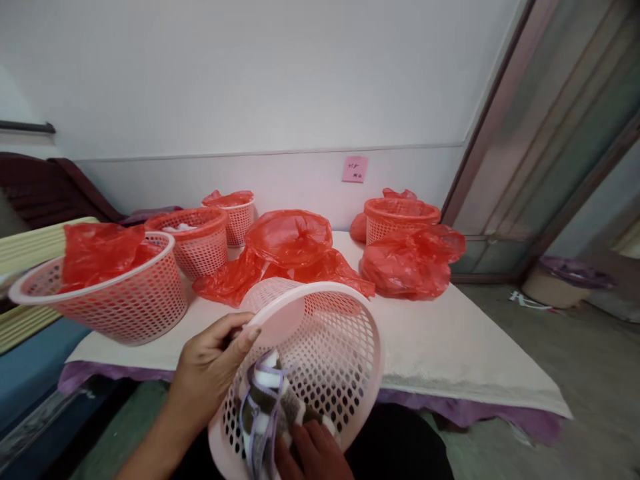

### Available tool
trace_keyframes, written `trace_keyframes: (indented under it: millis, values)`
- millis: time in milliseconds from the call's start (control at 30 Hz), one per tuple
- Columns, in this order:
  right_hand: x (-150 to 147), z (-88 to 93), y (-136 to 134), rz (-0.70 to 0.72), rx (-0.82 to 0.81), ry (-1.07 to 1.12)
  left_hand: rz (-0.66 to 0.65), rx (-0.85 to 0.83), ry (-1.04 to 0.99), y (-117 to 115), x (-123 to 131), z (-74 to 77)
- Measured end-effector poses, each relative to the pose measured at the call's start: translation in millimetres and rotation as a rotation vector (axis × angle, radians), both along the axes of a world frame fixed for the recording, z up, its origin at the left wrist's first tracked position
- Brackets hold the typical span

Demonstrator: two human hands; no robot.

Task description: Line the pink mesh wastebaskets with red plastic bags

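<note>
Left hand [213,360] holds the basket [325,340] by its left rim; right hand [316,452], grip hidden, touches the cloth [265,393], long from near to far.

We see a pale wall [250,80] on the far side, a pink note [355,169] on it, a cream-covered counter [450,347] below, maroon furniture [45,185] far left, and grey floor [545,337] beside a brown frame [490,107] right.

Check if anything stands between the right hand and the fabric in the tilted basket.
Nothing visible. The right hand touches the fabric inside the tilted basket; the left hand holds the rim, off to the side.
</note>
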State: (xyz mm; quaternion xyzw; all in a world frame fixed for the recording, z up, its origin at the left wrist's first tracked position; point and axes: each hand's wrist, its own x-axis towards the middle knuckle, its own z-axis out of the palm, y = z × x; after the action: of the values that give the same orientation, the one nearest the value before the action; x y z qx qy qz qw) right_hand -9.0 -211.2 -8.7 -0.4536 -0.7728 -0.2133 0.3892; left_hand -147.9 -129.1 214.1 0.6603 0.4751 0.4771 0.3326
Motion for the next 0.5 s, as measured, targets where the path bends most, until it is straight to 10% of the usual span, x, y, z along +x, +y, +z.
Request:
trace_keyframes:
  millis: [167, 333, 500]
  values:
    - [-12.6, 12.4, 4.2, 0.027, -0.277, 0.278, -0.043, 0.027, 0.147, -14.7, 3.5, -18.0]
    - [-10.7, 64.2, 7.3, 0.190, -0.530, 0.511, 0.040, 0.065, 0.220, -46.4, -0.1, -62.1]
    - [-2.2, 77.2, 8.9, 0.307, -0.640, 0.376, 0.169, 0.223, 0.204, -44.1, -4.3, -54.9]
